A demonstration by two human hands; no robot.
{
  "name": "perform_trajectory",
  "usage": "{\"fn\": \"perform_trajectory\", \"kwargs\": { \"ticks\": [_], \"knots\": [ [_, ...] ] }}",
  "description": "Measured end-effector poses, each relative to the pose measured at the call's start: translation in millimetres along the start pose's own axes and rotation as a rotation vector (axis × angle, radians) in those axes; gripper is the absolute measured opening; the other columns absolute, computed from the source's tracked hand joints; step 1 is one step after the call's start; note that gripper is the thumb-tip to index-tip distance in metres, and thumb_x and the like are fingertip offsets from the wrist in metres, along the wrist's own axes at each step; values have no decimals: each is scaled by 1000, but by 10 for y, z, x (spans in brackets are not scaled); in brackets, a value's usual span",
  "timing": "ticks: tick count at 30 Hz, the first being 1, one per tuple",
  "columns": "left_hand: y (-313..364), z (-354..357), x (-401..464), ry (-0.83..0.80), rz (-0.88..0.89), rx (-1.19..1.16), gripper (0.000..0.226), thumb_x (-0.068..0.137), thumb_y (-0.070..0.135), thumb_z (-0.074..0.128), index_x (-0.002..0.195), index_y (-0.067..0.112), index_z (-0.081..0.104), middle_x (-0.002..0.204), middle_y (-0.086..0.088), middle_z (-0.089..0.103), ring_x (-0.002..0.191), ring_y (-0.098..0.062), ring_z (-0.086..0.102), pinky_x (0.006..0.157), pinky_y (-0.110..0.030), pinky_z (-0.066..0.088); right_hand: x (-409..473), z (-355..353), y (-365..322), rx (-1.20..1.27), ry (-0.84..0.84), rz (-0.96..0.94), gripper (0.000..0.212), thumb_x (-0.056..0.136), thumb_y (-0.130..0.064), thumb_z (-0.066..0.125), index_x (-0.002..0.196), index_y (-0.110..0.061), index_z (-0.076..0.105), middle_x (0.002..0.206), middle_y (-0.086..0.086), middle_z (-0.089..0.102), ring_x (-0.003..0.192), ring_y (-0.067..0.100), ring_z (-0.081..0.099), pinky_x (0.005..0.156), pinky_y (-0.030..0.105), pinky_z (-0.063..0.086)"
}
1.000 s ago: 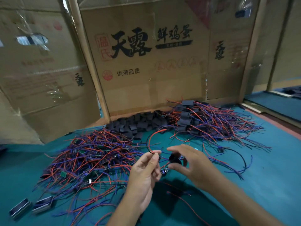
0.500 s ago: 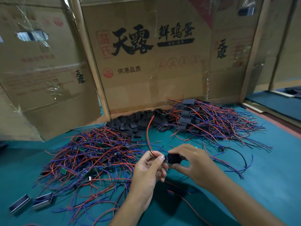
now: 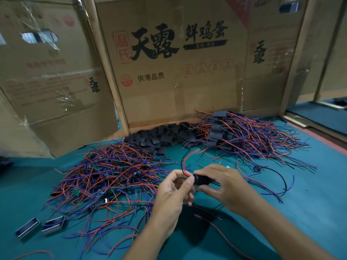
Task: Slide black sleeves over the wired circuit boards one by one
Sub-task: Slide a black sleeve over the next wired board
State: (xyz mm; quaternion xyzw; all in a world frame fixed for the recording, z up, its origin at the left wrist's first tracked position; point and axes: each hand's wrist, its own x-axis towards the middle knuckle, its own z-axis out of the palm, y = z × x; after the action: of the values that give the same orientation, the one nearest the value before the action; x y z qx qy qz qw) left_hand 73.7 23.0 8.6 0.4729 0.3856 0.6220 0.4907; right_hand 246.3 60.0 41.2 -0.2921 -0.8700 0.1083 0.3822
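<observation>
Teal table (image 3: pixel 309 212) shows bare cloth toward its right edge and near side. Cardboard wall (image 3: pixel 169 81) closes the far edge. Unsleeved wired boards (image 3: pixel 112 177) heap at left, loose sleeves (image 3: pixel 161 136) along the far edge, sleeved boards (image 3: pixel 244 136) far right, two metal clips (image 3: pixel 39 227) near left. Left hand (image 3: pixel 174 192) pinches red and black wires (image 3: pixel 185 164); right hand (image 3: pixel 223 184) pinches a black sleeve (image 3: pixel 202 180) just beside the left fingertips.

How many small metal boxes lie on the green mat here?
2, side by side at the mat's near-left corner: one metal box leftmost, the other metal box just right of it. The wire pile may hide more.
</observation>
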Motion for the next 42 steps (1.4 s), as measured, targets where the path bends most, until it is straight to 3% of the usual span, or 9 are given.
{"fn": "perform_trajectory", "kwargs": {
  "ticks": [4, 13, 19, 23, 27, 31, 34, 38, 42],
  "knots": [
    [27, 19, -1, 24, -47, -37, 13, 82, 15, 71, 90, 9, 63, 67, -11, 60, 48, -13, 52, 44, -22, 41, 2, -1, 0, -26, 2, 1, 31, 77, -16, 81, 105, -7, 73, 90, 2, 70, 79, 16, 64, 79, 11, 42],
    [5, 5, 5, 52, -252, -95, 15, 90, -2, 61, 87, 10, 54, 55, -3, 55, 42, -8, 47, 38, -19, 37, -26, 45, 3, -71, -56, -35, 30, 81, -16, 77, 110, -8, 71, 97, 4, 69, 88, 21, 66, 82, 31, 51],
    [13, 32, 3, 41, -262, -142, 25, 75, 7, 70, 92, 11, 53, 58, -4, 53, 42, -9, 44, 39, -20, 34, -21, 93, -75, -181, -113, -105, 31, 76, -6, 69, 108, -8, 70, 92, 4, 67, 84, 26, 64, 74, 35, 54],
    [35, 37, -11, 108, -210, -149, 9, 92, 2, 58, 92, 11, 55, 58, -4, 53, 43, -11, 43, 38, -21, 33, -8, 58, -6, -187, -84, -22, 30, 82, -8, 63, 111, -8, 68, 94, 5, 66, 86, 25, 62, 76, 34, 52],
    [49, -10, -37, 168, 68, 334, 14, 92, 18, 62, 80, 24, 58, 57, 3, 53, 46, -10, 40, 44, -21, 34, 287, -198, 348, -291, -57, 117, 27, 92, -9, 58, 118, -6, 65, 102, 10, 65, 95, 26, 59, 86, 32, 43],
    [7, 33, -101, 26, 412, 922, 8, 89, 34, 56, 87, 26, 55, 57, 17, 46, 54, -3, 45, 55, -22, 37, 1001, -614, 870, -512, -32, 226, 20, 93, -12, 53, 107, -4, 64, 98, 17, 62, 92, 33, 59, 80, 38, 43],
    [7, 65, -117, -38, 504, 1065, 8, 92, 32, 54, 89, 25, 55, 57, 11, 43, 56, -15, 49, 54, -30, 38, 1519, -861, 1194, -661, -22, 288, 21, 94, -15, 50, 106, -2, 60, 99, 18, 58, 91, 35, 56, 81, 42, 48],
    [37, 66, -143, -67, 610, 1192, 7, 92, 32, 54, 89, 25, 55, 60, 4, 55, 55, -18, 54, 50, -32, 38, 1940, -726, 1312, -798, -83, 463, 49, 95, -42, 52, 130, -8, 46, 128, 20, 51, 118, 39, 48, 98, 49, 40],
    [59, 84, -149, -74, 664, 1263, 8, 90, 30, 55, 89, 22, 58, 61, 4, 59, 55, -17, 58, 46, -33, 40, 1939, 128, 1214, -596, -310, 324, 31, 96, -33, 47, 111, -9, 61, 112, 17, 63, 102, 34, 60, 85, 42, 51]
  ]
}}
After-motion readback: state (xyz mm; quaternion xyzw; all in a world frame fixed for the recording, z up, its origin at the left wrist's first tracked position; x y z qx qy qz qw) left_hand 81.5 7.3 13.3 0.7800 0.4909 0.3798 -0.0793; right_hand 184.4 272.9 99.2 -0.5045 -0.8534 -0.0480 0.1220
